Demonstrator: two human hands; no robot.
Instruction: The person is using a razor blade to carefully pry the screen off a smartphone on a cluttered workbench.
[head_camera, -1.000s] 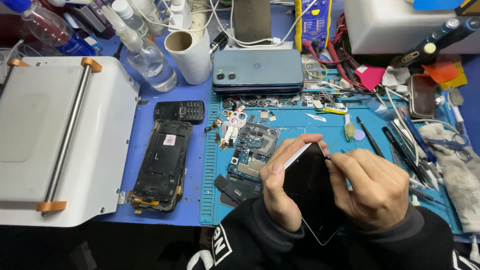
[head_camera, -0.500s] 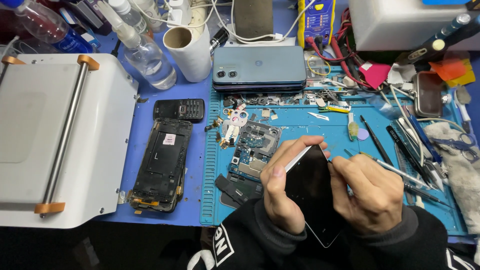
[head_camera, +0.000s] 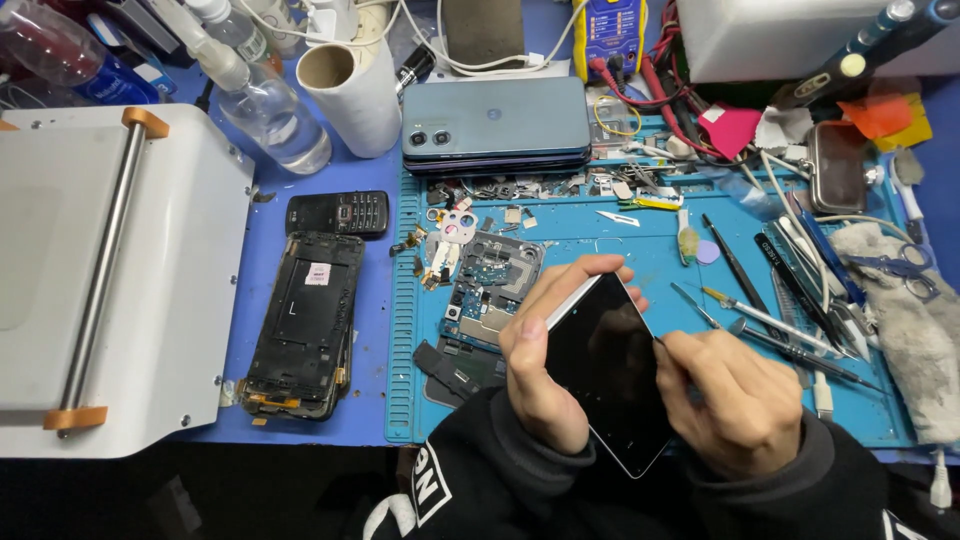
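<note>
Black glossy phone screen panel (head_camera: 610, 375) with a thin silver edge, being held tilted above the blue mat, upper corner pointing away, lower corner toward the body. Being gripped along its left edge by the left hand (head_camera: 540, 355), fingers curling over the top. Being touched at its right edge by the right hand (head_camera: 730, 395), pinched fingertips pressing there.

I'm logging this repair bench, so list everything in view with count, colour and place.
glass panel: one, black, held above the mat
work mat: one, blue, centre
stacked phones: a few, grey-blue, mat's far edge
opened phone frame: one, black, left of mat
keypad phone: one, black, beyond the frame
circuit board: one, dark, on mat
white machine: one, far left
paper roll: one, white, rear
hand tools: several, right
left hand: grips panel's left edge
right hand: at panel's right edge
</note>
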